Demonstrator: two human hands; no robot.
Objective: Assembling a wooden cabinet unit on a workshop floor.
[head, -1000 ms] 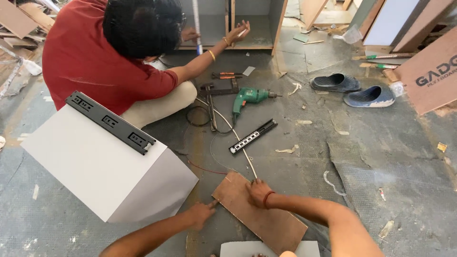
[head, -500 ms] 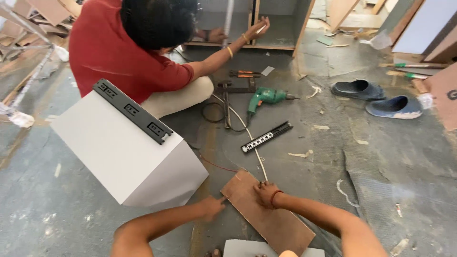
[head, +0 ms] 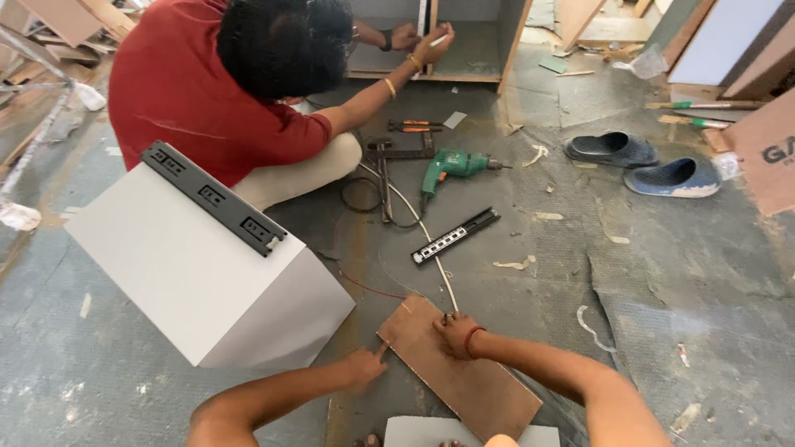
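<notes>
Both hands rest on a brown board (head: 464,372) lying on the floor, the left hand (head: 364,367) at its near-left edge, the right hand (head: 455,334) pressing its far end.

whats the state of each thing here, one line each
left hand: fingertips at the board's left edge
right hand: flat on the board's top end
board: lying flat on the floor
drill: lying on its side, unheld
slide rail: loose on the floor
white box: tipped, a rail fixed along its top edge
sandals: off, side by side
</notes>
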